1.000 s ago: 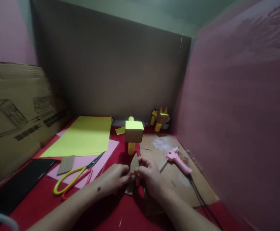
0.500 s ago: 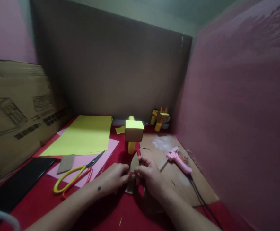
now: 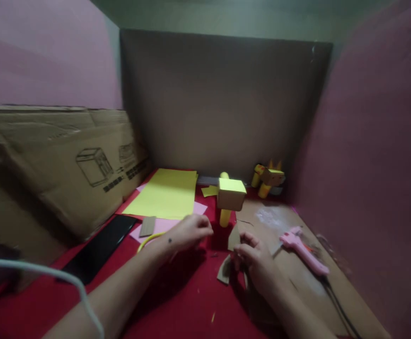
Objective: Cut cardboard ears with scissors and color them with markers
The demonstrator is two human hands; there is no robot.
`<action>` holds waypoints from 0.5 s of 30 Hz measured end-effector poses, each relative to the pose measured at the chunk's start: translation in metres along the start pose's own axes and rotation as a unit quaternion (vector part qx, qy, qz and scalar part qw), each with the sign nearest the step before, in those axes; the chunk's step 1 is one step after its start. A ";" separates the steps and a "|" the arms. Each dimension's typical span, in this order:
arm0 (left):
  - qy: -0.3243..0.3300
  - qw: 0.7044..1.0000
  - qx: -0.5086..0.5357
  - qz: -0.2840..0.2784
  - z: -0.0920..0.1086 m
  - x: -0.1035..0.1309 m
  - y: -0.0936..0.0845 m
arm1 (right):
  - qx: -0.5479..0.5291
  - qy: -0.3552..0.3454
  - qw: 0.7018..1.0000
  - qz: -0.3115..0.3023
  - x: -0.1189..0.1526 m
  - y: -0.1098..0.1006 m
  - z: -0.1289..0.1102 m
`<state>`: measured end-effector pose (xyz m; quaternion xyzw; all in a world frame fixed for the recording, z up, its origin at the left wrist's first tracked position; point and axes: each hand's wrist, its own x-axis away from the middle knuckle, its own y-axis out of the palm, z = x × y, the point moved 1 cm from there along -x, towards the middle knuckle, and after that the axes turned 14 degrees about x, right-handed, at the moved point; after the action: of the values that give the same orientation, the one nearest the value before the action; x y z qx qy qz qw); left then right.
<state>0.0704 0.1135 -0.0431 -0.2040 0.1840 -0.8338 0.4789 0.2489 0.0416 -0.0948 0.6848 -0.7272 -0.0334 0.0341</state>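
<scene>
My right hand (image 3: 257, 259) pinches a pointed piece of cardboard (image 3: 234, 238) between thumb and fingers, at the edge of a cardboard mat. Just below it, a second cardboard piece (image 3: 224, 270) with a curved side lies by the fingertips; I cannot tell whether they touch it. To the left, over the red cloth, my left hand (image 3: 191, 233) has its fingers curled together, and anything in them is hidden. Beneath that hand, the yellow handle of the scissors (image 3: 148, 240) shows; the rest is covered. Behind both hands stands a cardboard box figure with yellow paper (image 3: 231, 195).
On the cardboard mat (image 3: 297, 301) lies a pink glue gun (image 3: 306, 252) with its cord. Yellow sheets (image 3: 165, 190), a small cardboard piece (image 3: 147, 226) and a black phone-like slab (image 3: 99, 245) lie left. A horned cardboard animal (image 3: 271, 178) stands back right. A pale cable (image 3: 50, 271) crosses the front left.
My left hand has come away from the cardboard piece and moved left over the scissors. My right hand keeps the pointed piece. The view has turned left.
</scene>
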 end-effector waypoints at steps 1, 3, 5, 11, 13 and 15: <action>-0.010 0.999 -0.014 0.042 0.000 -0.004 -0.019 | 0.003 0.004 1.000 0.002 -0.001 0.000 0.002; -0.036 0.989 -0.049 0.137 -0.006 -0.013 -0.062 | 0.003 0.008 1.000 0.004 -0.002 -0.001 0.004; -0.070 0.969 -0.095 0.218 -0.018 -0.024 -0.102 | 0.004 0.011 1.000 0.001 -0.002 0.000 0.005; -0.178 0.905 -0.198 0.331 -0.071 -0.058 -0.175 | -0.001 0.020 1.000 -0.006 -0.001 0.002 0.007; -0.196 0.893 -0.215 0.344 -0.084 -0.068 -0.186 | -0.006 0.024 1.000 0.007 0.000 0.003 0.008; -0.207 0.886 -0.226 0.349 -0.092 -0.077 -0.195 | -0.012 0.030 0.999 0.016 0.001 0.006 0.007</action>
<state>-0.0831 0.2838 -0.0360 -0.3969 0.3232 -0.4874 0.7075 0.2422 0.0406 -0.1016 0.6733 -0.7363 -0.0209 0.0648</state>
